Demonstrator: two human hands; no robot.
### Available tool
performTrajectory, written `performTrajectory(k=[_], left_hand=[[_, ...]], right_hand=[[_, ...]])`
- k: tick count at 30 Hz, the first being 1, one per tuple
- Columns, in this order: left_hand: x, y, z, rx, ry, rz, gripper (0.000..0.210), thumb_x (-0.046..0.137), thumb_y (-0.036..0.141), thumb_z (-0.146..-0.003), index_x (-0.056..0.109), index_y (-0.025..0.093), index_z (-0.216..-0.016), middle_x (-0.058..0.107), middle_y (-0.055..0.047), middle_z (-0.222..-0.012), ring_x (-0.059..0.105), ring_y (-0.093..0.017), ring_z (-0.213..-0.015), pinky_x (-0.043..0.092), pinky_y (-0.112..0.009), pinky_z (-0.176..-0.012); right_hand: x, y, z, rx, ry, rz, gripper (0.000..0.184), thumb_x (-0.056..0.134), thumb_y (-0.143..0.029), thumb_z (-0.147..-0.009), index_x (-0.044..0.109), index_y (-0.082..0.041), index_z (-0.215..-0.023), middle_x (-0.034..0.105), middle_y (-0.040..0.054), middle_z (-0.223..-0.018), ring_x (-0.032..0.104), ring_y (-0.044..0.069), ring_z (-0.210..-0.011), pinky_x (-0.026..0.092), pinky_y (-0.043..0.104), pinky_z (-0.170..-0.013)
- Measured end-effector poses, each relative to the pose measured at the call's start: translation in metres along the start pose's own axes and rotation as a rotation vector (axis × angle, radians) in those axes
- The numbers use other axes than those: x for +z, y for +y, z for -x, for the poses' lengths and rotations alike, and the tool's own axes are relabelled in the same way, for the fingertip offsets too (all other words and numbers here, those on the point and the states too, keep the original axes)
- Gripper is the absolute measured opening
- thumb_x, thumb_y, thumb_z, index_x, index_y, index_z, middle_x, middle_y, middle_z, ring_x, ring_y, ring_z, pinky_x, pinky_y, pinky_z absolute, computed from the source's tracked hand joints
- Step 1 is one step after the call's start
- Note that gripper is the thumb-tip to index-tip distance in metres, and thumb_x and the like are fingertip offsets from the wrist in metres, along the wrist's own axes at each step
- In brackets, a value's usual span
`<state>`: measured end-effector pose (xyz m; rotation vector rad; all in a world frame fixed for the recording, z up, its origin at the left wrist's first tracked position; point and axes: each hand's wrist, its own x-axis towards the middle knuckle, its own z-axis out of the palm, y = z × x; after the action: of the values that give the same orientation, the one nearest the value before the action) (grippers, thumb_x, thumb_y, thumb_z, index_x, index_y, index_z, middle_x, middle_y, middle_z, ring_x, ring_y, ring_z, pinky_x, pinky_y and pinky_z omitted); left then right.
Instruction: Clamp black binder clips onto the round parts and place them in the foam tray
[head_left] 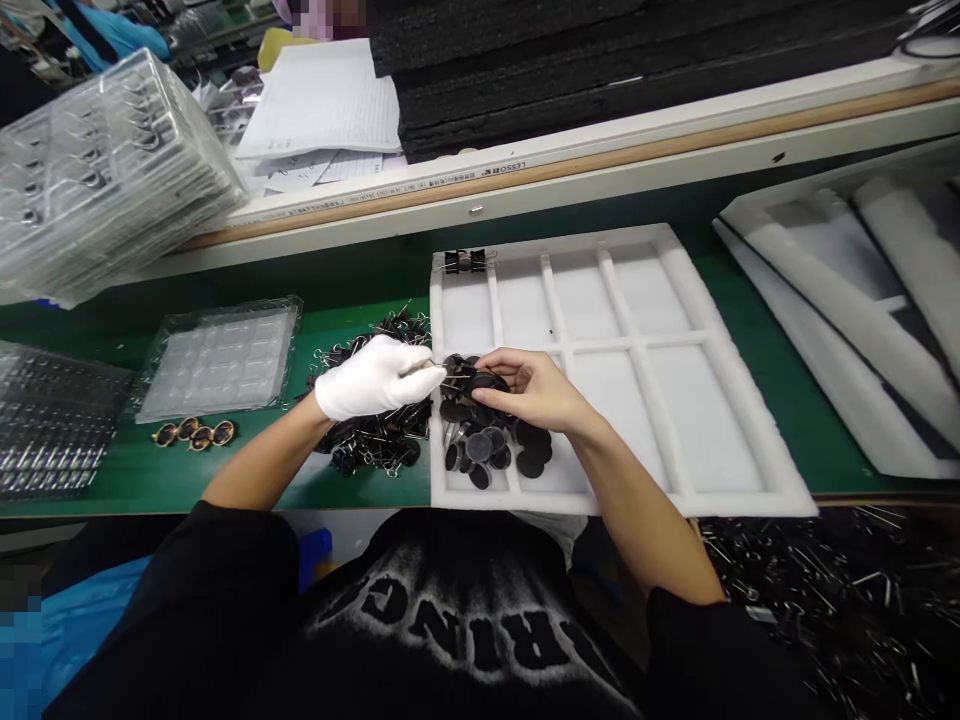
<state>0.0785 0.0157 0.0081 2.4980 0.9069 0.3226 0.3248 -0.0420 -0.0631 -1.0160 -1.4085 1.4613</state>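
My left hand (pixel 379 380), in a white glove, pinches a black binder clip (pixel 456 370) by its wire handle side. Close against it, my bare right hand (pixel 544 392) has its thumb and fingers closed on a black round disc (pixel 489 382). Both hands meet above the left edge of a white foam tray (pixel 720 345) with compartments. Loose black discs (pixel 480 447) lie in the tray below my right hand. Under and around my gloved hand spreads a heap of black binder clips (pixel 375 440). More binder clips (pixel 465 262) sit at the tray's far left corner.
Left on the green table (pixel 300 480) are a clear blister tray (pixel 217 360), several gold-rimmed round pieces (pixel 201 436) and stacked clear trays (pixel 52 420). Filled clear packs (pixel 97 170) rest on the back ledge. White foam pieces (pixel 847 300) lie right; a clip heap (pixel 847 620) is below.
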Motion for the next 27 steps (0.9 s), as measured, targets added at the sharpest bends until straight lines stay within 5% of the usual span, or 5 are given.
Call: performTrajectory(k=[12,16,20,24,27], left_hand=[[0.001,-0.002,0.0,0.044,-0.121,0.032,0.038,0.053,0.035,-0.098,0.044,0.019,-0.065,0.035,0.008,-0.053,0.034,-0.006,-0.049,0.028,-0.024,-0.052],[-0.005,0.002,-0.001,-0.117,-0.216,0.116,0.039,0.053,0.047,-0.101,0.058,0.018,-0.074,0.056,0.003,-0.061,0.048,-0.009,-0.056,0.037,-0.024,-0.059],[-0.004,0.009,-0.009,-0.368,-0.25,0.402,0.07,0.023,0.068,-0.107,0.067,0.015,-0.098,0.076,-0.011,-0.081,0.069,-0.017,-0.067,0.05,-0.027,-0.061],[-0.001,0.016,-0.022,-0.405,-0.331,0.491,0.056,0.053,0.069,-0.1,0.066,0.016,-0.094,0.076,-0.006,-0.077,0.067,-0.015,-0.066,0.049,-0.025,-0.059],[-0.005,0.017,-0.033,-0.341,-0.264,0.413,0.046,0.058,0.062,-0.099,0.066,0.017,-0.09,0.073,-0.002,-0.074,0.066,-0.014,-0.07,0.048,-0.024,-0.064]], right_hand=[[0.001,0.004,0.002,-0.04,-0.051,0.086,0.028,0.082,-0.038,-0.08,0.079,-0.019,-0.1,0.082,0.0069,-0.096,0.078,0.023,-0.088,0.063,0.037,-0.08],[-0.002,0.005,0.002,-0.138,0.042,0.253,0.022,0.08,-0.035,-0.084,0.08,-0.022,-0.102,0.083,0.0057,-0.1,0.079,0.025,-0.092,0.064,0.04,-0.085],[-0.005,0.005,0.002,-0.432,0.149,0.592,0.021,0.064,-0.029,-0.098,0.08,-0.025,-0.111,0.082,0.0087,-0.119,0.076,0.031,-0.113,0.06,0.052,-0.096],[-0.006,0.005,0.001,-0.539,0.139,0.831,0.028,0.054,-0.025,-0.105,0.08,-0.028,-0.112,0.08,0.0076,-0.128,0.073,0.032,-0.124,0.057,0.054,-0.097],[-0.008,0.008,0.0,-0.57,0.334,0.899,0.036,0.056,-0.021,-0.102,0.071,-0.027,-0.134,0.073,0.0113,-0.142,0.067,0.034,-0.134,0.052,0.057,-0.108]])
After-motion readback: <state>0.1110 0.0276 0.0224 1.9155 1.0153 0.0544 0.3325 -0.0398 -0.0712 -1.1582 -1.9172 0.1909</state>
